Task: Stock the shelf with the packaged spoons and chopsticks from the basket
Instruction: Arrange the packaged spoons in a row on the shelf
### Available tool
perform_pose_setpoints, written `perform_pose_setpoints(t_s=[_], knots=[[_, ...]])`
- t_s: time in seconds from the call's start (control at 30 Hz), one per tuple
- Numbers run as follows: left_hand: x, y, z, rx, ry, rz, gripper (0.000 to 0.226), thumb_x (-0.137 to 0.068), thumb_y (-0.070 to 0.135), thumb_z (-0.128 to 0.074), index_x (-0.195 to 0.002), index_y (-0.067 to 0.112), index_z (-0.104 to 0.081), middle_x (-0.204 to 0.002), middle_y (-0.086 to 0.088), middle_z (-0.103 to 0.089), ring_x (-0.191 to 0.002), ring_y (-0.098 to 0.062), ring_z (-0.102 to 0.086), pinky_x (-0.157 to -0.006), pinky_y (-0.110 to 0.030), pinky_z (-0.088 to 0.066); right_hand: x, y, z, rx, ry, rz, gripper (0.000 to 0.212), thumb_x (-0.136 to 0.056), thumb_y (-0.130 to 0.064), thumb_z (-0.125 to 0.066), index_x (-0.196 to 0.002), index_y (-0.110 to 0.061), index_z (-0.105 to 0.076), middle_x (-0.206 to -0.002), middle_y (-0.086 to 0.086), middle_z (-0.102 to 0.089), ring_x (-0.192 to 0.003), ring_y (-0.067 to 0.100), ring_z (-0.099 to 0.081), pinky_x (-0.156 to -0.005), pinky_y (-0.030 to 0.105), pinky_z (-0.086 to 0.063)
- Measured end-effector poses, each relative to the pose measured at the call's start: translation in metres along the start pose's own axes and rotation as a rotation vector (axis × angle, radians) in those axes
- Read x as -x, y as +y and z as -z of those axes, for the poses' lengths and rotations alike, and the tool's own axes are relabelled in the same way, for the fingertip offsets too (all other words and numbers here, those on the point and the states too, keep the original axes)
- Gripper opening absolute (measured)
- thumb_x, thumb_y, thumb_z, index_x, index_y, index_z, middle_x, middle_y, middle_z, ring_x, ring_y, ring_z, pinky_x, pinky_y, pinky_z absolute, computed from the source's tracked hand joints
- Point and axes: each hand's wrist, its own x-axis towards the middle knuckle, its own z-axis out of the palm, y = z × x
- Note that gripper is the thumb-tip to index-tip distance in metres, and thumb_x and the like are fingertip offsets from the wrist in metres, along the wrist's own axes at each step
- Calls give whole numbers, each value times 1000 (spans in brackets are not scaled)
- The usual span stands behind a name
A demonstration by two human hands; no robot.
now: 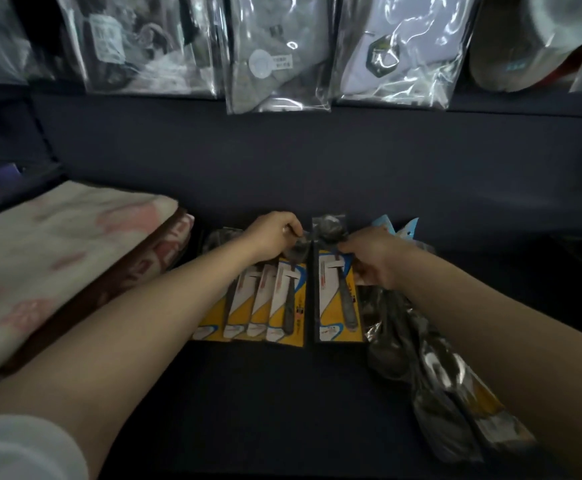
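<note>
Several packaged spoons on yellow-and-white cards [258,306] lie fanned side by side on the dark shelf [282,393]. My left hand [272,237] grips the top end of the rightmost pack in that fan. A separate spoon pack [336,296] lies just to the right, and my right hand [372,258] pinches its upper right edge. More packs in shiny plastic [449,386] lie under my right forearm. The basket is out of view.
Folded towels with pink marks [57,258] are stacked at the left of the shelf. Bagged goods [275,53] hang above the dark back wall. Light-blue card tips [400,228] stick up behind my right hand.
</note>
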Motion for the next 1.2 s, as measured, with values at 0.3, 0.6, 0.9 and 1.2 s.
perform_pose_setpoints(t_s=[0.3, 0.6, 0.9, 1.2], knots=[[61, 22, 42, -274, 32, -62, 33, -88, 17, -58, -120, 19, -57, -121, -2, -59, -106, -18, -58, -92, -36, -48, -11, 10, -8, 145, 27, -53, 21, -94, -7, -43, -74, -10, -46, -82, 12, -50, -73, 19, -46, -49, 26, -39], [131, 20, 25, -373, -492, -72, 75, -83, 46, -59, -146, 22, -24, -156, 6, -15, -142, -11, -18, -113, -21, -15, -17, 8, -7, 387, 27, 70, 29, -89, 2, -54, -64, -11, -45, -68, 5, -51, -58, 12, -53, -43, 13, -50], [136, 22, 17, -366, -341, -83, 69, -83, 53, -56, -142, 27, -33, -154, 8, -22, -138, -9, -27, -112, -23, -24, -20, 1, -10, 790, 77, 179, 26, -88, -6, -55, -64, -8, -48, -65, 7, -55, -55, 17, -56, -45, 19, -47], [140, 29, 24, -360, -257, -126, 75, -76, 58, -59, -140, 28, -32, -148, 10, -31, -135, -11, -30, -110, -33, -32, 49, 5, 49, 1150, -419, 746, 20, -85, -11, -64, -104, -16, -70, -98, -4, -66, -88, 6, -61, -79, 16, -46]])
